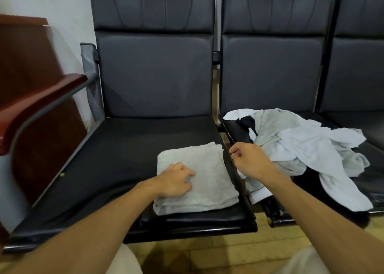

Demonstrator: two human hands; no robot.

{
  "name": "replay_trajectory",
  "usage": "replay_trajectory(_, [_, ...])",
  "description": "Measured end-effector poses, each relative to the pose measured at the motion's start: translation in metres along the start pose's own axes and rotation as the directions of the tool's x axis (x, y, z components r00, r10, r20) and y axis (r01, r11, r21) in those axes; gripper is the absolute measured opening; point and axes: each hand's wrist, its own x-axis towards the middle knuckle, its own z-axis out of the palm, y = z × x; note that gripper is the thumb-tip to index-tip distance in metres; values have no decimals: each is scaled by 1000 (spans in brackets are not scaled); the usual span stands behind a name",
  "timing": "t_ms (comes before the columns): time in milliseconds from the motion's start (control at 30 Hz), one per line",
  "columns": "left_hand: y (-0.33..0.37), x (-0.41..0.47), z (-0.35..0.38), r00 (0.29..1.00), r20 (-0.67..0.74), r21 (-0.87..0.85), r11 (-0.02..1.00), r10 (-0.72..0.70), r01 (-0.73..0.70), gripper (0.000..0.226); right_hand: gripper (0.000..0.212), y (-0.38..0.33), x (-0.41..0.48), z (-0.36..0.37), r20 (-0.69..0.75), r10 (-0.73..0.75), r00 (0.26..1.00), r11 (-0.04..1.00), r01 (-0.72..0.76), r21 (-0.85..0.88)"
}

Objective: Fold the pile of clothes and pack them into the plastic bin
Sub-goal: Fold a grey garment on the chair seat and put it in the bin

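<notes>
A bench (116, 149) of black padded seats with tall dark backrests runs along a white wall, standing on a yellowish wooden floor (228, 248). At its left end is a glossy red-brown wooden armrest (41, 99). On the middle seat lies a loose, crumpled pile of white, pale grey and black clothes (307, 144), some of it hanging over the seat's front edge. On the left seat, near its front right corner, sits a folded light grey garment (207, 169), a flat, roughly square stack. The left hand (176, 180) rests on top of this folded garment near its left edge, palm down, fingers loosely bent and released rather than gripping. The right hand (249, 159) hovers over the gap between the two seats, just beside the pile's near edge, fingers clenched inward with nothing visible in them.
</notes>
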Motion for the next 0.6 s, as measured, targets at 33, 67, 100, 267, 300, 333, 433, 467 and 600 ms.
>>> replay_trajectory(33, [-3,-7,0,998,65,34,999,-8,6,48,27,-3,-2,1,10,-1,1000,1000,1,1])
replay_trajectory(67, [-7,-15,-1,995,100,56,998,-13,7,48,25,-7,-4,2,25,-1,1000,1000,1,1])
replay_trajectory(100, [-12,-22,-2,994,109,73,997,-19,11,48,24,-11,-6,4,48,6,999,1000,-6,2])
replay_trajectory(267, [-44,-55,-21,990,89,144,985,-107,94,45,21,-34,-9,19,159,9,987,1000,-4,-31])
replay_trajectory(300, [-51,-61,-24,986,106,104,988,-125,114,45,20,-39,-6,24,192,8,981,999,-1,-36])
replay_trajectory(333, [-57,-67,-28,982,135,26,992,-130,128,45,18,-45,-4,29,229,15,973,999,-8,-34])
replay_trajectory(433, [-74,-79,-35,986,93,-333,929,-140,163,41,17,-63,0,42,352,84,932,996,-65,-63])
replay_trajectory(467, [-81,-80,-37,984,-1,-398,902,-181,166,38,19,-67,3,46,376,109,920,992,-79,-94])
replay_trajectory(600, [-110,-81,-43,876,-284,-326,898,-391,295,16,19,-75,14,60,410,174,896,975,-98,-198])
